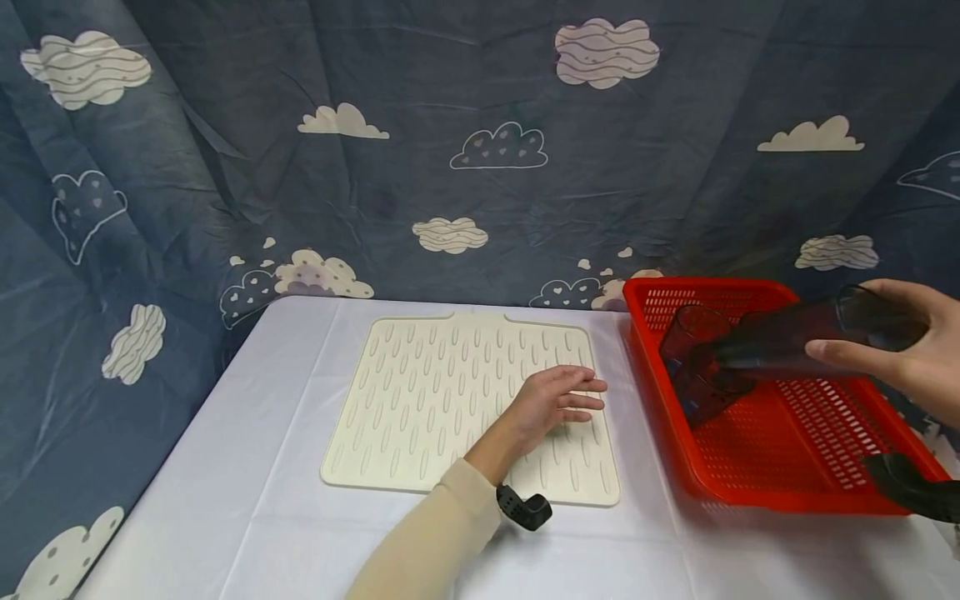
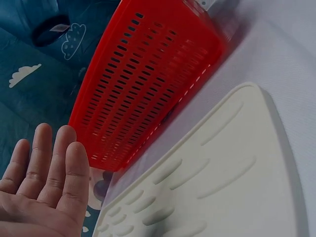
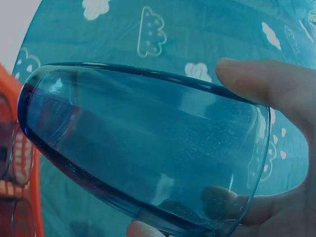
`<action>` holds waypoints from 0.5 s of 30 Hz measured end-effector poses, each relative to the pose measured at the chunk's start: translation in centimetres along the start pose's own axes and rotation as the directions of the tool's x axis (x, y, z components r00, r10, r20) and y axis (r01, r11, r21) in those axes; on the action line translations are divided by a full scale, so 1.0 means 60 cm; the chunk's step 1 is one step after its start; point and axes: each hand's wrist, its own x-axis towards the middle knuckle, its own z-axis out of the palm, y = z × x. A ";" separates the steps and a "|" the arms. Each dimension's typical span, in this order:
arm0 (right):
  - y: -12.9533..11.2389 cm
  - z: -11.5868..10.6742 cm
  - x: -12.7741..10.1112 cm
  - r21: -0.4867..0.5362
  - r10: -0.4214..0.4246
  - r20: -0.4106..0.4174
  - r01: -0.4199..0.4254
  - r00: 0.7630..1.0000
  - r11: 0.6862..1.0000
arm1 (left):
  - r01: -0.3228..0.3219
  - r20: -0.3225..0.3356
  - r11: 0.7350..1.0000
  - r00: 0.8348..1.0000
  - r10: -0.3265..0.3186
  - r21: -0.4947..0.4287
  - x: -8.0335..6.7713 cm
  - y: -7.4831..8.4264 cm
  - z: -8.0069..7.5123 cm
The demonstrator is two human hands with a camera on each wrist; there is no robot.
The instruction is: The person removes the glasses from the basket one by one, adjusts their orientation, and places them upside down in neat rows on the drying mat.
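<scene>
My right hand (image 1: 926,350) grips a dark blue glass tumbler (image 1: 787,333) near its rim, tilted on its side above the red basket (image 1: 750,500). In the right wrist view the transparent tumbler (image 3: 148,143) lies between thumb and fingers, its base pointing left. Other tinted glasses (image 1: 697,321) stand or lean in the left part of the basket, partly hidden behind the held one. My left hand (image 1: 558,400), fingers extended and holding nothing, hovers by the right part of the cream ridged drainer mat (image 1: 427,400). The left wrist view shows its fingers (image 2: 76,173) spread beside the basket's slotted side.
A white cloth covers the table (image 1: 202,500), with the mat in the middle and the basket on its right. Behind hangs a dark blue curtain (image 1: 420,58) printed with clouds. Black wrist devices (image 1: 525,508) sit on both wrists.
</scene>
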 end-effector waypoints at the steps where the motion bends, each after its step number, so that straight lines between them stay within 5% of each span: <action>1: -0.007 0.001 -0.001 0.001 0.004 0.016 -0.004 1.000 1.000 | -0.003 -0.002 1.000 1.000 0.003 -0.001 -0.001 0.001 0.000; 10: -0.049 0.014 0.002 -0.068 0.047 0.133 -0.038 0.990 0.997 | -0.026 0.043 1.000 0.999 0.027 -0.018 -0.015 0.022 -0.006; 15: -0.074 0.025 0.005 0.003 0.023 0.170 -0.024 0.985 1.000 | -0.023 0.032 0.999 0.999 0.024 -0.022 -0.024 0.034 -0.020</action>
